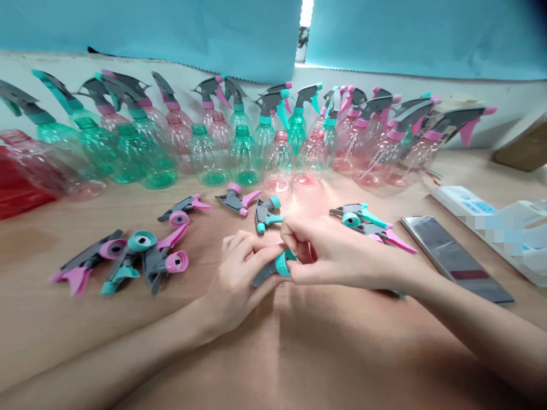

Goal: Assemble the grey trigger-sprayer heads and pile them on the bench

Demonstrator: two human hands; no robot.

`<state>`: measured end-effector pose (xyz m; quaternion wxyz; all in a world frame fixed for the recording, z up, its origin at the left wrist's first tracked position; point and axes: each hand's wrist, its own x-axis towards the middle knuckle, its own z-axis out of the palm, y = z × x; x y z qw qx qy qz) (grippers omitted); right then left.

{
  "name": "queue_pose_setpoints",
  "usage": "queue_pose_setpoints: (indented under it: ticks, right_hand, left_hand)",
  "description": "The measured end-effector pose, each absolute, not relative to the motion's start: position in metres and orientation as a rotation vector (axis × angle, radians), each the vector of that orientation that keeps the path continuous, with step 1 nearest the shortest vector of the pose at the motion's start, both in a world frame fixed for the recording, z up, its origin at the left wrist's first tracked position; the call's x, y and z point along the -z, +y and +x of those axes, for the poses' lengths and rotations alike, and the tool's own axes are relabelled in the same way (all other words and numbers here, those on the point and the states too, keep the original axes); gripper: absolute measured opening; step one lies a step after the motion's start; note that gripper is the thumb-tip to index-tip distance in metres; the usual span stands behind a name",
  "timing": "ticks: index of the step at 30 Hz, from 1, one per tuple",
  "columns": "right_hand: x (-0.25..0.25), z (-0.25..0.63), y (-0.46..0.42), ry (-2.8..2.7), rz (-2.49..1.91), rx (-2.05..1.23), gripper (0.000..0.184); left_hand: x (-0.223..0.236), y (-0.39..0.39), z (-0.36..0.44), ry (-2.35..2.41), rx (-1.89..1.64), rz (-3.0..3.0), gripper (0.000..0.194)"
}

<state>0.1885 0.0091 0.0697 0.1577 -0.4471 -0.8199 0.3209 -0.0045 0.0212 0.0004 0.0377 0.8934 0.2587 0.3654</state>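
My left hand [239, 273] and my right hand [325, 256] meet over the middle of the wooden table [299, 353], both closed round one grey spray trigger head with a teal collar [276, 267]. The left fingers grip its grey body from below. The right fingers pinch at the teal collar end. Loose trigger heads lie around: a pink and teal cluster [128, 256] to the left, two more [252, 208] just beyond my hands, and a teal and pink pair [367, 225] to the right.
A row of green and pink plastic spray bottles [239, 154], some capped with triggers, lines the back of the table. A phone [453, 256] lies flat at the right, a white box [504, 228] beyond it. A red object [17, 193] sits at far left.
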Motion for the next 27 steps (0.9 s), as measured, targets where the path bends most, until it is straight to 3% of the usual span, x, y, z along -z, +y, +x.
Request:
queue_pose_setpoints:
  ticks: [10,19,27]
  right_hand:
    - [-0.076,0.179,-0.01,-2.451,-1.512,-0.52,0.012]
    - [-0.069,0.174,-0.012,-2.494,-1.484,-0.379,0.013]
    - [-0.075,0.185,-0.006,-2.464,-1.468,-0.612,0.012]
  left_hand:
    - [0.0,0.019,-0.002,0.785,-1.124,2.745,0.012]
    - [-0.001,0.019,-0.001,0.791,-1.155,2.774,0.016]
    - [0.0,0.019,-0.003,0.787,-1.108,2.702,0.018]
